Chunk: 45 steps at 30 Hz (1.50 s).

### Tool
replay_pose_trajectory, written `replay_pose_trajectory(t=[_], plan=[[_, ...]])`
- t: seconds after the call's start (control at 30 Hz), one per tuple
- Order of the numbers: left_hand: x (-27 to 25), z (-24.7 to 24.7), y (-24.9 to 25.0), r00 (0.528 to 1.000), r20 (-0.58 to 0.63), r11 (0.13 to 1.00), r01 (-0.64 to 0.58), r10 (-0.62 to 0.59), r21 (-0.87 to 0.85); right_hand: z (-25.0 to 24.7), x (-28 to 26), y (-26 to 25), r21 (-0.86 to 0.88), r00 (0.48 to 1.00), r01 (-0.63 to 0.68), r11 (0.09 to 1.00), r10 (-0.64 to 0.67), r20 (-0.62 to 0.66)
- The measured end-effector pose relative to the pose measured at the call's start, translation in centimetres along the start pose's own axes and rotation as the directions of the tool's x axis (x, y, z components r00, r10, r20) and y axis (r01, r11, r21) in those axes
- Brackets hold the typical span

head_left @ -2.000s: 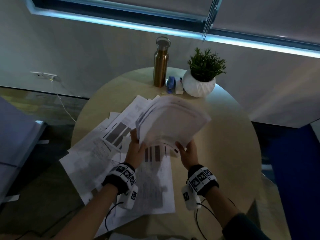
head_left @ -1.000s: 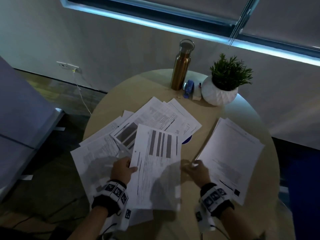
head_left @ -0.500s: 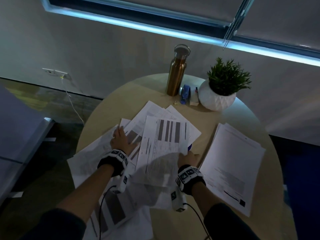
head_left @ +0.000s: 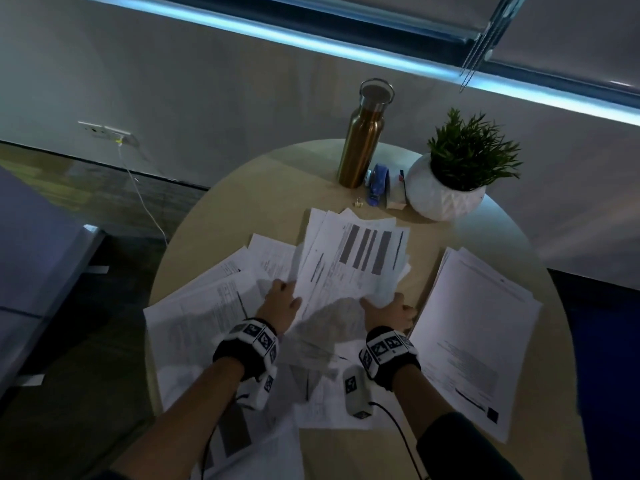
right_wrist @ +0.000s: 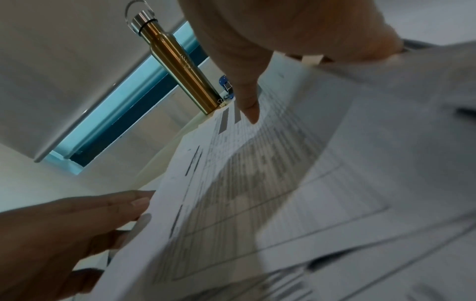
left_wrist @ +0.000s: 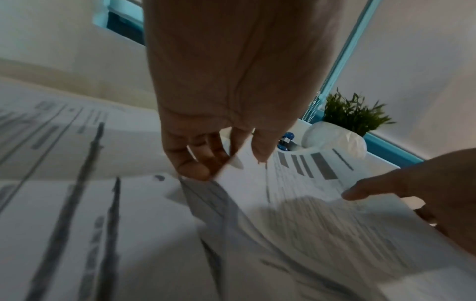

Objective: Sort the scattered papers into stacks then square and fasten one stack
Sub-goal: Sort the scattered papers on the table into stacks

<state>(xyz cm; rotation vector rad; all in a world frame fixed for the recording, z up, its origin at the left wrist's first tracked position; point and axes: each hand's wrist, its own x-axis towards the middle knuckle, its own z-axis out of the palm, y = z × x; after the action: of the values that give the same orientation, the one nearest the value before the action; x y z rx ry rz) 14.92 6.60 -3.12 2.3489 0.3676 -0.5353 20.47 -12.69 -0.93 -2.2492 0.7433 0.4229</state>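
Both hands hold a bundle of sheets with dark bars (head_left: 356, 261) lifted over the middle of the round table (head_left: 242, 202). My left hand (head_left: 282, 301) pinches its left edge; in the left wrist view the thumb and fingers (left_wrist: 203, 163) close on the sheets (left_wrist: 296, 195). My right hand (head_left: 389, 311) grips the right edge, thumb (right_wrist: 248, 106) on top of the bundle (right_wrist: 252, 179). A sorted stack (head_left: 478, 337) lies flat at the right. Scattered papers (head_left: 207, 313) cover the left and near side.
At the table's far edge stand a gold bottle (head_left: 363, 136), a blue stapler (head_left: 379, 185), a small binder clip (head_left: 357, 203) and a white pot with a green plant (head_left: 450, 188). A grey surface (head_left: 38, 271) is at the left, floor beyond.
A second ago the first stack lay set down at the right. Since then both hands have gathered the barred sheets from the pile and lifted them as a bundle.
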Motion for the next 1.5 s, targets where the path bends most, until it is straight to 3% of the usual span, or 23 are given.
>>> replay_pose_trajectory(t=[0.1,0.17,0.27,0.33,0.5,0.6,0.67,0.77,0.87,1.0,1.07,1.17,1.23,1.27,1.33,1.4,1.5], plan=[[-0.8,0.6,-0.6,1.000,-0.002,0.999,0.003,-0.003,-0.043,-1.5,0.4,0.8,0.122,0.984,0.110,0.986,-0.125,0.125],[-1.2,0.2,-0.9,0.999,-0.037,0.976,-0.011,0.003,-0.217,-2.6,0.6,1.3,0.122,0.970,0.139,0.983,-0.160,0.182],[-1.6,-0.7,-1.2,0.992,-0.070,0.869,0.055,-0.102,-0.492,-4.3,0.7,1.7,0.084,0.978,0.199,0.976,-0.204,0.053],[-1.7,-0.8,-1.5,0.989,-0.065,0.866,0.086,-0.135,-0.493,-5.8,0.8,2.1,0.114,0.971,0.239,0.964,-0.237,-0.031],[-1.8,-0.6,-2.3,0.999,-0.031,0.968,0.003,-0.011,-0.250,-10.9,1.6,3.0,0.232,0.958,0.268,0.935,-0.233,-0.168],[-2.0,-0.8,-1.1,0.999,-0.016,0.979,0.040,-0.044,-0.199,-13.6,2.6,3.6,0.318,0.954,0.275,0.907,-0.216,-0.209],[-2.6,-1.5,1.1,0.996,-0.013,0.934,0.076,-0.086,-0.349,-14.6,2.9,3.8,0.372,0.958,0.280,0.885,-0.234,-0.164],[-3.7,-2.9,5.2,0.999,0.002,0.799,-0.038,0.049,-0.600,-14.9,2.1,3.2,0.402,0.943,0.323,0.857,-0.328,-0.057],[-4.8,-4.1,8.3,0.974,-0.116,0.813,-0.226,0.194,-0.537,-14.5,0.6,2.0,0.480,0.910,0.371,0.795,-0.414,-0.017],[-6.2,-3.6,10.2,0.929,-0.276,0.761,-0.362,0.247,-0.539,-13.5,-1.9,0.4,0.735,0.860,0.368,0.569,-0.510,-0.036],[-6.9,-2.4,10.3,0.901,-0.324,0.750,-0.422,0.287,-0.509,-12.8,-3.1,-0.6,0.750,0.813,0.416,0.514,-0.579,-0.054],[-7.8,-2.1,10.0,0.842,-0.496,0.769,-0.457,0.212,-0.447,-12.5,-4.6,-1.8,0.693,0.711,0.567,0.446,-0.690,-0.137],[-8.2,-2.7,9.7,0.779,-0.613,0.749,-0.485,0.135,-0.452,-12.5,-5.0,-2.1,0.716,0.676,0.589,0.375,-0.713,-0.183],[-8.3,-3.0,9.6,0.775,-0.623,0.733,-0.481,0.101,-0.480,-12.3,-5.1,-2.1,0.724,0.666,0.593,0.353,-0.721,-0.194],[-8.5,-3.4,9.5,0.814,-0.579,0.707,-0.440,0.053,-0.554,-11.7,-5.3,-1.9,0.711,0.692,0.580,0.396,-0.700,-0.175],[-8.3,-3.4,9.2,0.808,-0.582,0.676,-0.479,0.091,-0.560,-10.9,-5.1,-1.5,0.672,0.731,0.559,0.487,-0.671,-0.122],[-7.1,-2.7,8.6,0.837,-0.540,0.665,-0.454,0.091,-0.592,-9.7,-4.5,-1.1,0.552,0.714,0.605,0.574,-0.697,-0.058]])
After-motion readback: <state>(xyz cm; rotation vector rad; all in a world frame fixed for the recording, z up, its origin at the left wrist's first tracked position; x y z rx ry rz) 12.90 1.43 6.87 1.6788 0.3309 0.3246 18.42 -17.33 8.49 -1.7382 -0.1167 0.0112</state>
